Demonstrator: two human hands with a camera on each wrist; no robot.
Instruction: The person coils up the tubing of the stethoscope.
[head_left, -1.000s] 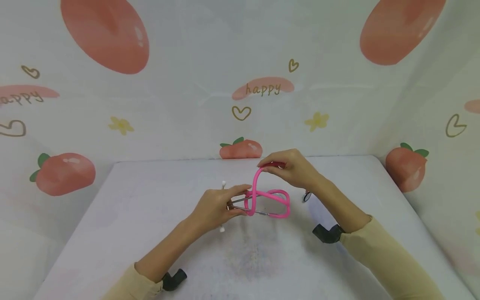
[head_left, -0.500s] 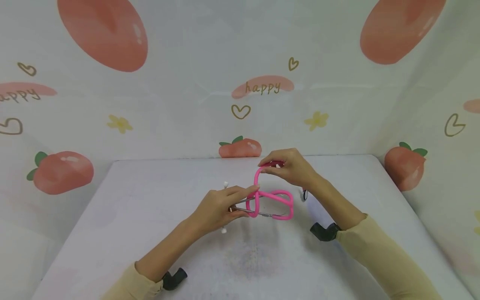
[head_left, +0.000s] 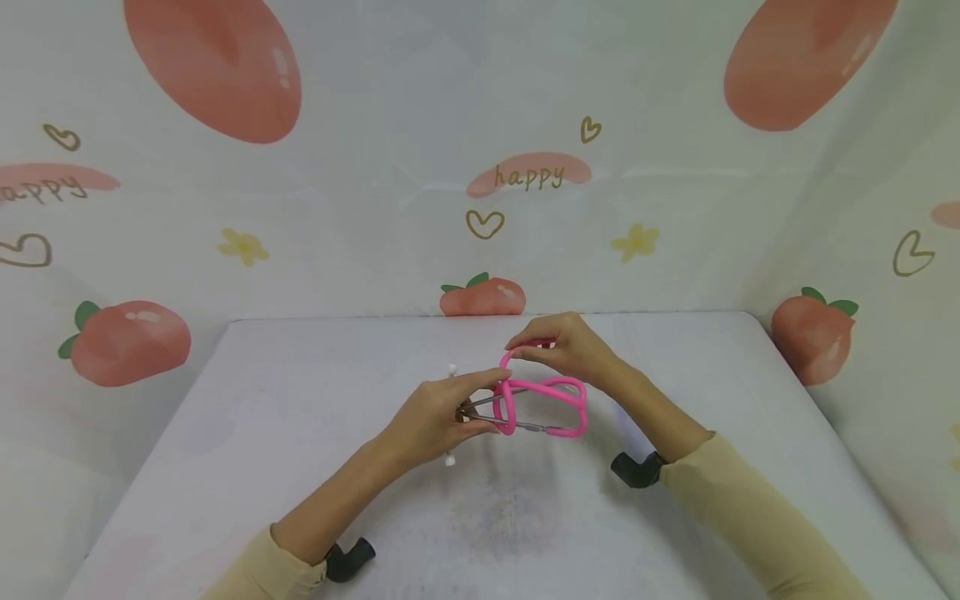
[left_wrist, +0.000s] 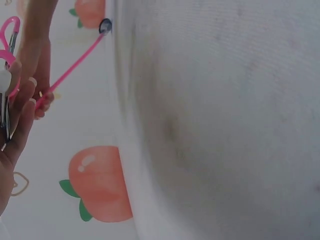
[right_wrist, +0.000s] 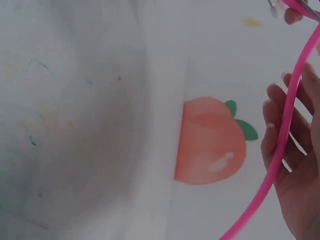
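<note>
A stethoscope with pink tubing (head_left: 558, 390) is held above the table between both hands. My left hand (head_left: 427, 418) grips its metal ear tubes together with folded loops of tubing, fingers above and thumb below. White ear tips (head_left: 450, 459) stick out past that hand. Farther back and to the right, my right hand (head_left: 573, 350) pinches the free length of tubing between thumb and fingers. The round chest piece (left_wrist: 105, 26) dangles at the tubing's end in the left wrist view. It is hidden in the head view. Tubing (right_wrist: 285, 130) crosses the right palm in the right wrist view.
A white-covered table (head_left: 300, 375) lies beneath both hands. Behind it hangs a pale cloth (head_left: 360, 167) printed with peaches, hearts and flowers. Black elbow-shaped pieces (head_left: 350, 559) sit by both sleeves.
My right hand has come down and left toward my left hand, shortening the raised tubing between them. The left fingers have settled over the tubing. The chest piece has disappeared from the head view.
</note>
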